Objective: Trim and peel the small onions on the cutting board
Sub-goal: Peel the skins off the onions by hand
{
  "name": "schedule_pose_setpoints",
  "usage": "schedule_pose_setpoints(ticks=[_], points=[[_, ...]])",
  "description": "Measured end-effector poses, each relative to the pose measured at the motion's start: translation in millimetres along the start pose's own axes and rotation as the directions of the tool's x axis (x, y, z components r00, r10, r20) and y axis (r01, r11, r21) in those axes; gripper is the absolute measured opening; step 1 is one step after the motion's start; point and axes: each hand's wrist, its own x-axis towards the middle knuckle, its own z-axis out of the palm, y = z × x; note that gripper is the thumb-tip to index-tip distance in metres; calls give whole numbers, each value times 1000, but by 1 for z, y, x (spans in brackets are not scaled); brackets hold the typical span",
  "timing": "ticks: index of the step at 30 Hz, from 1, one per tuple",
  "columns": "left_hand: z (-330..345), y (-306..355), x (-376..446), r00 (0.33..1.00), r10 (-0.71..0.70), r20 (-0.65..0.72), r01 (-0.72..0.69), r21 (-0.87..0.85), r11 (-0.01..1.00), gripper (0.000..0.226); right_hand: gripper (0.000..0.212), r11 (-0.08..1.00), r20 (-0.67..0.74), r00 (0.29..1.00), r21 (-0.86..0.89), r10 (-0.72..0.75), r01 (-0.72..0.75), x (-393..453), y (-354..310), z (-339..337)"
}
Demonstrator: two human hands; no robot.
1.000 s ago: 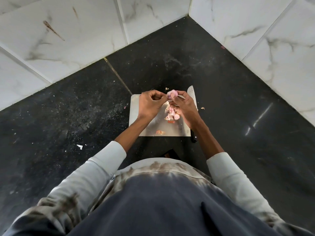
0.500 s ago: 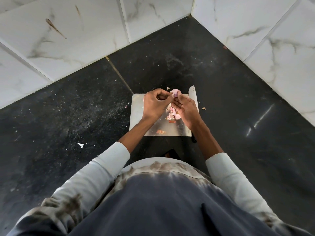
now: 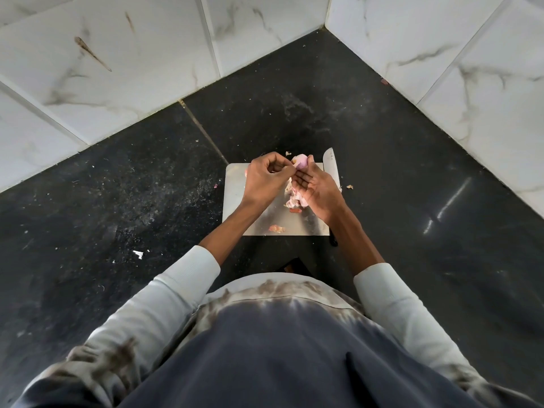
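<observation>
The small pale pink onion, partly peeled, sits above the far edge of the light rectangular cutting board. The right hand holds it at the fingertips, and the left hand pinches its skin with curled fingers.

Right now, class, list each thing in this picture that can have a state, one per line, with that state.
Onion: pinkish, held above the board, being peeled.
Left hand: fingers curled, pinching at the onion's skin.
Right hand: palm up, holds the onion at its fingertips.
Knife: lying flat along the board's right edge, unheld.
Cutting board: flat on the counter, littered with peelings.
</observation>
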Motion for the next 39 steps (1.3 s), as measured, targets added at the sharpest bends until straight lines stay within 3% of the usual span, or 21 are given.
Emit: schedule_pose_setpoints(ticks=[6, 11, 19, 22, 29, 36, 39], points=[[-2, -12, 2, 988, -133, -83, 123, -123, 985, 19, 32, 989, -27, 996, -117, -90, 87, -1, -3, -1], [-1, -7, -1, 995, -67, -78, 62, -64, 996, 29, 34, 941, 37, 980, -273, -196, 199, -2, -1, -1], [0, -8, 3, 986, -91, -141, 99, 49, 994, 11, 35, 873, -57, 961, -437, -270, 219, -4, 0, -1], [-2, -5, 4, 995, -69, -77, 73, 47, 996, 14, 30, 915, -62, 978, -369, -201, 165, -7, -1, 0], [-3, -7, 3, 999, -14, -31, 15, 44, 999, 15, 42, 994, -32, 999, -112, -10, 7, -3, -4, -1], [-1, -10, 1, 995, -53, -87, 57, 45, 997, 18, 35, 923, -13, 980, -338, -197, 181, -3, 2, -4], [-2, -8, 2, 996, -54, -73, 57, 49, 997, 18, 31, 903, -38, 974, -387, -221, 190, -1, 2, -4]])
